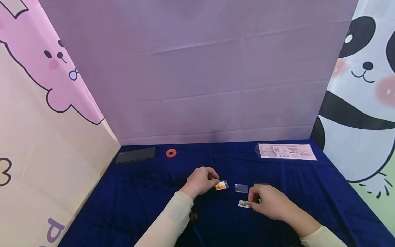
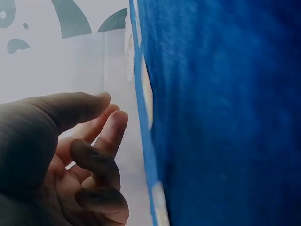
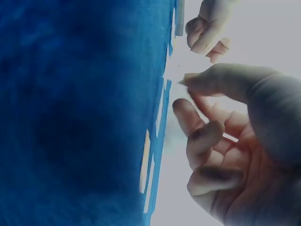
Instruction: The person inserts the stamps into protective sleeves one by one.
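Observation:
In the head view my left hand pinches the corner of a small orange-yellow picture card in a clear sleeve. My right hand grips the edge of a small white picture card between thumb and forefinger, low over the cloth. Between the hands lies a clear plastic sleeve. Another flat piece shows partly behind the right hand. The left wrist view has the left hand with thumb and forefinger tips close together. In the right wrist view the right hand has its other fingers curled.
A dark blue cloth covers the table. At the back stand out a black flat case on the left, an orange ring-shaped roll, and a pink printed ticket in a clear sleeve on the right. Fabric walls surround the table.

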Demonstrator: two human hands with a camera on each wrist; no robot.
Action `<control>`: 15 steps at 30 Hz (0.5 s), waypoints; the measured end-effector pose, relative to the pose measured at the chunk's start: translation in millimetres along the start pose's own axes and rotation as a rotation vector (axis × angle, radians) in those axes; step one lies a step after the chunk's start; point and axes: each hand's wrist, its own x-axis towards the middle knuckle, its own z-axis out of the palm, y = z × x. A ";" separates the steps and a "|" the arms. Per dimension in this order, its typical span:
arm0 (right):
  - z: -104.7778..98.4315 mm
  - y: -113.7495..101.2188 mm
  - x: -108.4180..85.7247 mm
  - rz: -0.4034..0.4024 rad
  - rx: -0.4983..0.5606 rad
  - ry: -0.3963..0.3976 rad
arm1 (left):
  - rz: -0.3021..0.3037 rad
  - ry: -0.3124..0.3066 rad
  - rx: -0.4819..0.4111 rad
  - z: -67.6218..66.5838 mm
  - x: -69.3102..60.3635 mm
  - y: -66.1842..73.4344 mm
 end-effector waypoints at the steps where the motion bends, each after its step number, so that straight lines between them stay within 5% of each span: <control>1: -3.0 1.0 -1.6 0.007 0.029 0.000 | 0.011 -0.003 0.002 -0.1 0.5 2.3; 15: -40.9 35.1 -19.5 0.169 0.127 0.264 | 0.127 -0.039 0.062 7.5 5.3 35.0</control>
